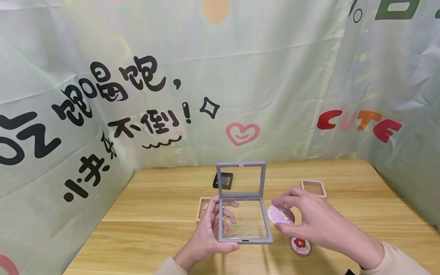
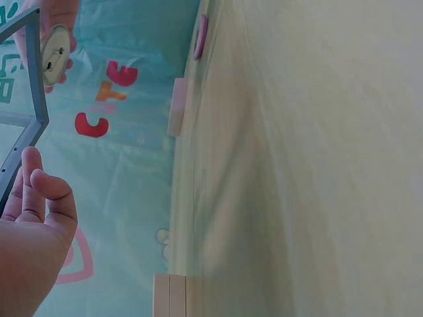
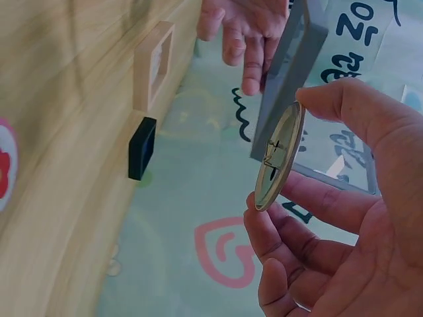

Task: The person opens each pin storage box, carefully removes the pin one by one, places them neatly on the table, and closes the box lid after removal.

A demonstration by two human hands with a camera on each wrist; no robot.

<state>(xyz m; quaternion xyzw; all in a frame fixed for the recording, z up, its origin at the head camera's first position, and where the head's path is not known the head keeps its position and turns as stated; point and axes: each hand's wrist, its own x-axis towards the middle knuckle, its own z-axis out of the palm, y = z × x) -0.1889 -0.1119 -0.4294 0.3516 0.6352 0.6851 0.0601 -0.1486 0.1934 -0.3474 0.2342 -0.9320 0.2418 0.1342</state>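
Note:
In the head view my left hand holds a grey hinged display frame that stands opened, its thumb at the front edge and its fingers seen through the clear film. Just right of the frame, my right hand pinches a round pin badge with a shiny pinkish front, between thumb and fingertips. The right wrist view shows the badge's metal back with its pin. Badge and frame look apart in the head view. A second badge with a red flower lies on the table below my right hand.
On the wooden table stand a small black frame behind the grey one, a pale peach frame partly behind my left hand, and a pink frame beyond my right hand. A printed cloth hangs around the back and sides.

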